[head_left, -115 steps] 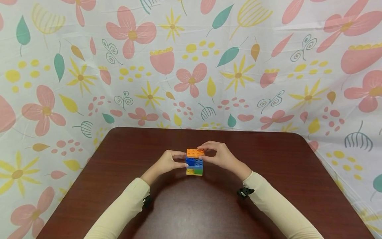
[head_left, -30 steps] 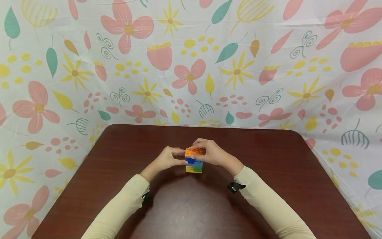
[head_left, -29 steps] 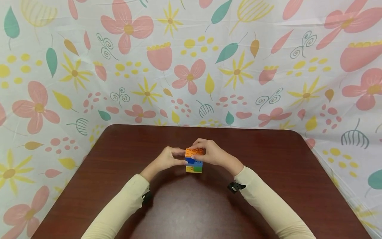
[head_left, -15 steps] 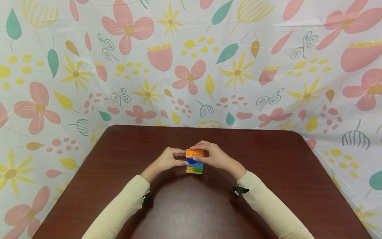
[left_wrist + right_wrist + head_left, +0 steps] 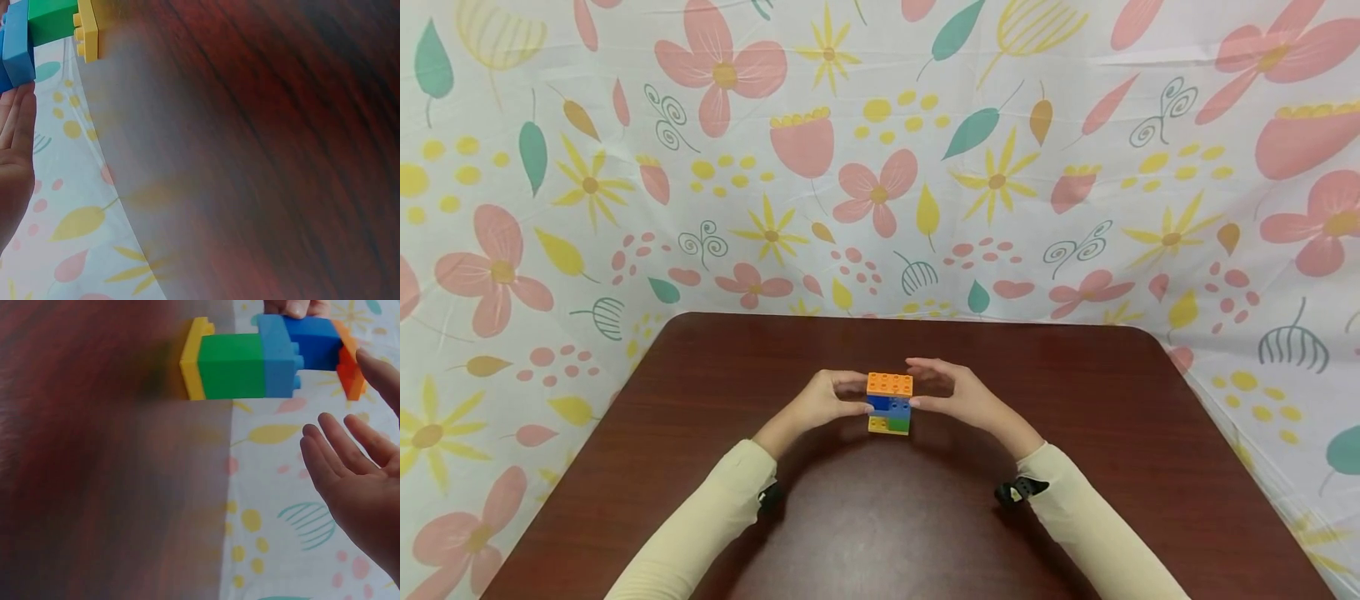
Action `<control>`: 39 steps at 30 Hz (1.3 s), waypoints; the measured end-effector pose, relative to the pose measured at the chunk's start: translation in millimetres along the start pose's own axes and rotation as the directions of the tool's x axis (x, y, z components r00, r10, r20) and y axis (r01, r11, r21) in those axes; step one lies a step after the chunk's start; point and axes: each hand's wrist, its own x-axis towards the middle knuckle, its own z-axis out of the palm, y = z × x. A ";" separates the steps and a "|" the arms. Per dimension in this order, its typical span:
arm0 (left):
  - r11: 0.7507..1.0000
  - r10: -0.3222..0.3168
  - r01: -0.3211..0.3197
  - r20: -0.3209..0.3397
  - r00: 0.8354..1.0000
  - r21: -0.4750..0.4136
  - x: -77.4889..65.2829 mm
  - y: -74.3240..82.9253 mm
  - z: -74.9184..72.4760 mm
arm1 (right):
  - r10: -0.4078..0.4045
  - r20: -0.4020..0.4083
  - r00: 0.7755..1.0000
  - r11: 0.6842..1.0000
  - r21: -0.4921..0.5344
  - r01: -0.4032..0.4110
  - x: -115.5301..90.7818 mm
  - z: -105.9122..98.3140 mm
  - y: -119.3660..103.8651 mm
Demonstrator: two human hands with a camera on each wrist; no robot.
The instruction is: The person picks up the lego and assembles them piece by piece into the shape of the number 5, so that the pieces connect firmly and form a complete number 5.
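A small tower of toy building bricks stands upright on the table. From the bottom it has a thin yellow brick (image 5: 192, 362), a green brick (image 5: 231, 367), a light blue brick (image 5: 279, 365), a dark blue brick (image 5: 314, 345) and an orange brick (image 5: 890, 384) on top. The person's left hand (image 5: 814, 403) pinches the tower from the left at the blue bricks, thumb in front and fingers behind. To the right, the right hand (image 5: 966, 400) has its fingers spread apart and holds nothing; its thumb is close by the orange brick, and whether it touches cannot be told.
The dark brown wooden table (image 5: 865, 517) has rounded far corners. Behind it hangs a white cloth (image 5: 880, 100) with flower and leaf prints. A black strap (image 5: 1021, 492) sits around the right wrist, and another black strap (image 5: 767, 497) is on the left.
The right hand has let go of the orange brick and drawn away to the right, its fingers opening. The left hand stays at the tower, and the orange brick rests on top.
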 end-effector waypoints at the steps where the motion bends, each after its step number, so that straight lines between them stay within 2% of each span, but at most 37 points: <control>1: 1.000 -0.004 0.004 0.000 1.000 0.002 -0.3 0.2 0.0 | 0.014 0.006 1.000 1.000 0.018 -0.014 -1.3 0.3 2.2; 5: 1.000 -0.017 0.017 -0.006 1.000 0.012 -1.2 0.4 0.2 | 0.047 0.034 0.998 0.997 0.061 -0.049 -4.4 4.0 10.1; 17: 0.998 0.044 -0.043 -0.014 0.999 0.039 -2.7 4.4 1.8 | 0.058 0.087 0.995 0.993 0.099 -0.066 -4.5 16.6 22.6; 26: 0.994 0.112 -0.112 -0.031 0.993 -0.013 -1.8 4.7 1.3 | 0.083 0.126 0.989 0.995 0.047 -0.089 -6.0 23.1 26.6; 33: 0.995 0.095 -0.096 -0.074 0.993 -0.003 -3.6 6.5 3.0 | 0.082 0.154 0.985 0.996 0.025 -0.087 -5.4 27.4 27.3; 39: 0.993 0.104 -0.108 -0.090 0.991 -0.042 -3.1 8.2 3.5 | 0.037 0.146 0.989 0.999 -0.006 -0.037 -2.9 28.7 30.2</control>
